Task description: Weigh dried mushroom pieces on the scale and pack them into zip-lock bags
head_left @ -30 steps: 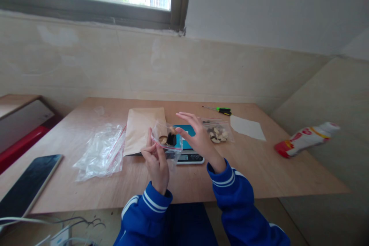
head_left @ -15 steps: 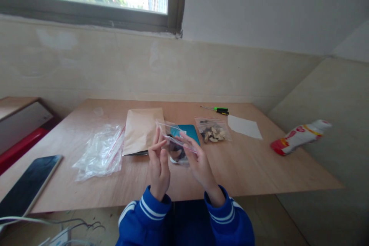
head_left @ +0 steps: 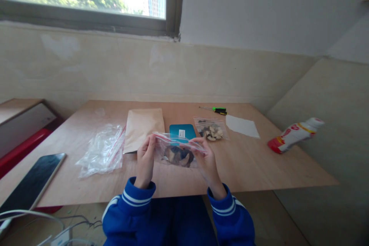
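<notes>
L hand (head_left: pixel 145 157) + R hand (head_left: pixel 206 161) were each pinched on a top corner of the small zip bag (head_left: pixel 173 147). Thumb and fingers were closed on the red-striped rim, the rest curled. The bag was stretched flat btw them, mouth up, just above the near part of the table (head_left: pixel 253 165) and in front of the teal scale (head_left: pixel 182 130). Dark + tan chunks (head_left: pixel 179 157) sat in the bag's bottom.

Chg vs 1 s ago: back then L alone held the bag w/ mouth gaping, and R was open-fingered right at the mouth. At 0.5 s ago both hands had closed in on the bag. Now they were spread to the corners w/ the rim pulled taut, so nothing was going in any more, imo. Whether the zip was actually pressed shut, couldn't tell at this res.

Rest was same as before:
- kraft envelope (head_left: pixel 144 127) just left of the scale
- 2nd filled bag (head_left: pixel 210 130) just right of it
- pile of empty bags (head_left: pixel 102 150) further left
- phone (head_left: pixel 31 182) at the far-left edge
- screwdriver (head_left: pixel 217 110) + white sheet (head_left: pixel 241 126) at back right
- bottle (head_left: pixel 292 135) lying off to the right
</notes>
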Available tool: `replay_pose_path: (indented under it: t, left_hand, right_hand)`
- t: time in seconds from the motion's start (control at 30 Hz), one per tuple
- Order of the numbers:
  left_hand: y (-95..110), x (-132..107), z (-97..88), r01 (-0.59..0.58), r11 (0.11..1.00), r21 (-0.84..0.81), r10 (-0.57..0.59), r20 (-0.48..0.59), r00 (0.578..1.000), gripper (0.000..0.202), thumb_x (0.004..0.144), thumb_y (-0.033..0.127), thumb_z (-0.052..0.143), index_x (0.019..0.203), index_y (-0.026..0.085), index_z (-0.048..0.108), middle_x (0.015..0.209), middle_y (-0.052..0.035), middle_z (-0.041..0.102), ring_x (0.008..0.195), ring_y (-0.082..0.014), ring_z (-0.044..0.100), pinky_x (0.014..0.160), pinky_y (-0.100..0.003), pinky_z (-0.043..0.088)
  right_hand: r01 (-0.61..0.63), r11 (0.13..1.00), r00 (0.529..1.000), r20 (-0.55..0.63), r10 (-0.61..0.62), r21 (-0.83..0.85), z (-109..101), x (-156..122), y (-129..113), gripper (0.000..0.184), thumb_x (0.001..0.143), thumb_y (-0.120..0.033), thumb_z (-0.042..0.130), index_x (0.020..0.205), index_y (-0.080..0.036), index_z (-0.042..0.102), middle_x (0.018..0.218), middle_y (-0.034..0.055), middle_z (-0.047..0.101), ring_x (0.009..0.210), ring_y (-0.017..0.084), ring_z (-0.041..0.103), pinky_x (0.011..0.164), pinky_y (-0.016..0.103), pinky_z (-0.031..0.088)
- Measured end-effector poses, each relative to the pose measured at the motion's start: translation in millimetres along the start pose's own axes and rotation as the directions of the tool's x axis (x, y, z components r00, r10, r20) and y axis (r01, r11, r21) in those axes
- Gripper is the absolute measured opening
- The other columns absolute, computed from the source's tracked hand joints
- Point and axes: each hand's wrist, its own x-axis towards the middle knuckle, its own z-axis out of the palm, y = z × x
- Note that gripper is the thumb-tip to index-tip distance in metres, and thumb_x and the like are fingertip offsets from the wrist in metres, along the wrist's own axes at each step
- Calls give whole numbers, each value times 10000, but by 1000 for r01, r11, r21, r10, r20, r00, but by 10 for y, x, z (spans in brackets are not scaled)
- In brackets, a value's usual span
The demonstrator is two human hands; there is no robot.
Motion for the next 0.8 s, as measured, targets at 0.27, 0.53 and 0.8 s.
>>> replay_pose_path:
  t: [0.27,0.53,0.8]
  left_hand:
    - [-29,-52,61,-74,982,174,86,-67,994,335,887,475,501,763,181,602,666,22,557,646,-111,516,613,-218,413]
    - [-62,0,42,-144,931,335,176,-68,982,341,886,474,493,725,182,565,592,48,495,553,-89,465,541,-206,376]
    - [-65,65,-107,74,984,159,-89,87,992,307,748,447,686,840,156,656,789,-33,692,740,-153,643,667,-254,505]
  right_hand:
    - [7,999,990,-141,-15,-53,78,17,-47,413,877,-577,496,781,-208,654,771,65,740,730,225,724,713,359,581]
    - [-224,970,973,-34,228,98,-33,103,-19,463,802,-625,570,740,-179,679,701,68,741,702,244,723,702,360,568]
    - [-187,979,931,-303,202,79,-219,100,102,367,677,-515,752,786,-176,664,710,50,744,725,229,715,753,348,541]
